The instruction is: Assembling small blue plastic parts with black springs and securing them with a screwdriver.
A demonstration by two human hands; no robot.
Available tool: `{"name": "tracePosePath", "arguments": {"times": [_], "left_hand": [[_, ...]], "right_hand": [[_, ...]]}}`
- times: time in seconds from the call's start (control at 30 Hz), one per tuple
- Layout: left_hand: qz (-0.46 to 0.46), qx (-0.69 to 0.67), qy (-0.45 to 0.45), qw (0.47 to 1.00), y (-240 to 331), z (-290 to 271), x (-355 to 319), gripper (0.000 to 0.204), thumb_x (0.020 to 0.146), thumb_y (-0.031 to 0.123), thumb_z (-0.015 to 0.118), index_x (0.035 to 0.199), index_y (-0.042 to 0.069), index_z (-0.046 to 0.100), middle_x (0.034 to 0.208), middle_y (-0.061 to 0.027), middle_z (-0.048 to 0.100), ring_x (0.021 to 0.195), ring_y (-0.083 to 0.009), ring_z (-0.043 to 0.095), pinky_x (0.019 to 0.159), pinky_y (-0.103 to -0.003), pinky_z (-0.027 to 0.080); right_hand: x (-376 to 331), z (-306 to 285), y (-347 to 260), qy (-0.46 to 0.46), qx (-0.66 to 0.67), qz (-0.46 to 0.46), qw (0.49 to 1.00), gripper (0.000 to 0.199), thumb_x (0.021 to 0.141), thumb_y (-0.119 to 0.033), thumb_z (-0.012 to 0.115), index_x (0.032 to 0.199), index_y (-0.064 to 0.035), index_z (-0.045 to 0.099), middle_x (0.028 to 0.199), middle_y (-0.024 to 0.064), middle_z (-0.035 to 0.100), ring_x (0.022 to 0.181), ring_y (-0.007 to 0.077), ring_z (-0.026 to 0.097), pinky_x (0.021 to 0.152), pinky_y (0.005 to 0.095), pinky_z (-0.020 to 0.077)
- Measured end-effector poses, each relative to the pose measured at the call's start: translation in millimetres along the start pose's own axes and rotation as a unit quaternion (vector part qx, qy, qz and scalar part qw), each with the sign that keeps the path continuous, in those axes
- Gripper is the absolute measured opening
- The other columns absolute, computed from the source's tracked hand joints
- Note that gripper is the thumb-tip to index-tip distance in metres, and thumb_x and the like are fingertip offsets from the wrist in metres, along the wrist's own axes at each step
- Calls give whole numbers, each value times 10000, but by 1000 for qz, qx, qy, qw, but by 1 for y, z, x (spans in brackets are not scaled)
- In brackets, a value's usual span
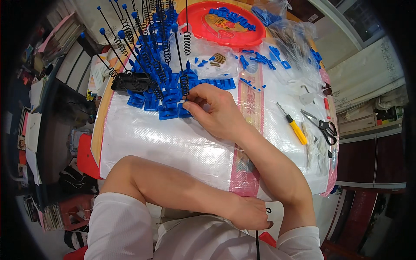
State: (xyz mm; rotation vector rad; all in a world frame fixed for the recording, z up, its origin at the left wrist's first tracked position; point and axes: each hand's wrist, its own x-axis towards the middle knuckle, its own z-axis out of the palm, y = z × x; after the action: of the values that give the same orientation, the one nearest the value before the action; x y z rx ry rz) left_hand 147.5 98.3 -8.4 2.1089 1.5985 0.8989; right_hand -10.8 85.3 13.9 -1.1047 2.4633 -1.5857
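Observation:
My right hand [214,110] reaches over the table, thumb and forefinger pinched at the foot of a black spring rod [184,82]. That rod stands upright, with a coil low down and a blue ball on top. Around its foot are small blue plastic bases [168,111], crowded together, with many similar spring rods rising behind. My left hand [250,213] is closed, low in front of my body at the table's near edge. A thin black cord or wire [257,245] shows below it; what the fingers hold, if anything, is hidden.
A red round tray [190,32] with blue parts stands at the back. Brass-coloured pins [218,60] and blue pieces lie on clear plastic bags. On the right are a yellow-handled screwdriver [297,129] and black scissors [323,125]. A black block [130,82] sits among the rods.

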Motion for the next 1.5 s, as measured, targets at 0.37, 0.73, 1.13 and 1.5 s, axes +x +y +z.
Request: {"name": "tracePosePath", "arguments": {"times": [0.37,0.73,1.13,1.5], "left_hand": [[6,-11,29,999,-1,3,0,363,780,109,595,1093,-68,547,589,-165,610,604,-378,646,536,-480,494],[-35,-59,84,994,2,-3,8,165,770,125,637,837,10,540,661,-130,613,668,-355,631,583,-451,492],[-32,-131,353,926,-13,0,11,161,797,199,670,800,38,666,984,-106,619,1024,-299,564,934,-419,443],[-32,-22,352,935,7,-20,17,149,745,152,698,683,75,587,664,-72,567,629,-274,556,682,-399,457]], "right_hand": [[10,-19,5,103,18,37,994,193,895,-25,575,1079,14,618,866,74,693,781,108,656,631,254,510],[-11,-124,-51,340,158,-33,926,307,927,-208,691,687,-32,613,564,-27,533,490,15,421,471,195,312],[-138,-82,-108,432,137,-104,885,174,974,-142,535,912,20,538,669,33,476,540,71,416,482,239,321],[-230,-105,-67,352,-127,29,927,64,837,8,639,786,-12,606,672,55,615,526,91,485,472,224,346]]}}
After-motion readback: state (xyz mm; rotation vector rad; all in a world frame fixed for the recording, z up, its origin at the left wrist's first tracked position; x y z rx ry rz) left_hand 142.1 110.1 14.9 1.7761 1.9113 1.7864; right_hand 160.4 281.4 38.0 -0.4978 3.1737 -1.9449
